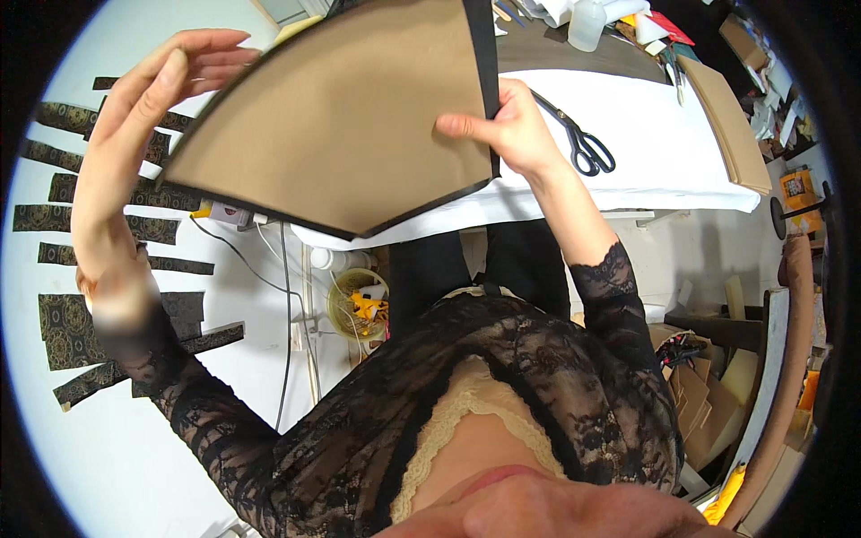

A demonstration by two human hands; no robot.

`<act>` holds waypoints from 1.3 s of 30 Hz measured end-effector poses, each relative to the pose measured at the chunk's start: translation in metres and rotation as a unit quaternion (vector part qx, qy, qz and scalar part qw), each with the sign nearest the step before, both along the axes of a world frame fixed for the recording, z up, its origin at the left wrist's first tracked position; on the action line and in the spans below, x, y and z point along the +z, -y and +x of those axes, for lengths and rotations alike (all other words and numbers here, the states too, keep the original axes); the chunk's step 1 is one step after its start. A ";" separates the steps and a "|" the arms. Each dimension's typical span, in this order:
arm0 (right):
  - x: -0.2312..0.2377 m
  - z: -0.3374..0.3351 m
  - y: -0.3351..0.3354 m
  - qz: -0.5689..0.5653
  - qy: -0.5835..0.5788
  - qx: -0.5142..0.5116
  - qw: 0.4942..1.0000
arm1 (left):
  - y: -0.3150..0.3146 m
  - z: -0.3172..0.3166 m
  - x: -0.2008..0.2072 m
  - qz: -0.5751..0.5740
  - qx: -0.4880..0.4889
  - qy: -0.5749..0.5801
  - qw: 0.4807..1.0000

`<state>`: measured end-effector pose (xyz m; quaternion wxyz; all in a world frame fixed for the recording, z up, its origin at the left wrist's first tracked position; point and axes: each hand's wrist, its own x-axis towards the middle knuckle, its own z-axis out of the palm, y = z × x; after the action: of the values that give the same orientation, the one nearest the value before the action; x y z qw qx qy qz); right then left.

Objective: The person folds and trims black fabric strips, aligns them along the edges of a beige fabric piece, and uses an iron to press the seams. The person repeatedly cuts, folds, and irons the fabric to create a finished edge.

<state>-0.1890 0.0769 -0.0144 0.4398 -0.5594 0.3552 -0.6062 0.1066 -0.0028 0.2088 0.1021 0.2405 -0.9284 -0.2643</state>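
A tan cardboard panel (332, 117) with black edging is held up in front of me, tilted above the table's near edge. My right hand (507, 130) grips its right side, the thumb lying on the tan face and the fingers behind the board. At the panel's upper left edge is my left hand (166, 90), its fingers stretched out and thumb raised. Whether those fingertips touch the edge, I cannot tell. Black-handled scissors (587, 148) lie on the white-covered table (641, 125), just right of my right hand.
Dark patterned strips (72, 327) are spread on the white surface at left. Below the table stand a waste basket (330, 305) and hanging cables (285, 296). Cardboard sheets (722, 125) lie at the table's right end. A translucent bottle (587, 25) stands among clutter at the back.
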 end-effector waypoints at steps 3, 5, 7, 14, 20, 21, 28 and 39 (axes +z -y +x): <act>-0.001 -0.001 0.014 0.030 0.022 -0.012 0.999 | -0.035 -0.019 -0.010 -0.240 0.070 -0.003 0.968; -0.004 0.002 0.018 0.050 0.041 -0.003 0.998 | -0.046 -0.034 -0.012 -0.383 0.079 0.033 0.920; -0.012 0.006 0.016 0.068 0.063 0.003 0.996 | -0.049 -0.058 -0.031 -0.414 0.055 -0.019 0.908; -0.049 0.030 -0.013 0.110 0.102 -0.026 0.988 | -0.014 -0.111 -0.100 -0.341 0.046 -0.025 0.939; -0.055 0.020 -0.021 0.160 0.149 -0.038 0.975 | -0.010 -0.133 -0.118 -0.280 0.058 -0.018 0.958; -0.057 0.021 -0.020 0.168 0.159 -0.039 0.972 | -0.012 -0.137 -0.113 -0.257 0.057 -0.025 0.964; -0.088 0.044 -0.021 0.189 0.198 -0.022 0.962 | 0.014 -0.115 -0.166 -0.274 0.064 -0.062 0.958; -0.137 0.059 -0.011 0.264 0.203 -0.009 0.943 | 0.025 -0.106 -0.213 -0.147 0.131 0.011 0.980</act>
<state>-0.1298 0.0880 -0.1514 0.6292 -0.2853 0.4108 -0.5949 0.0001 -0.0275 -0.0046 0.1599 0.3457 -0.9185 -0.1062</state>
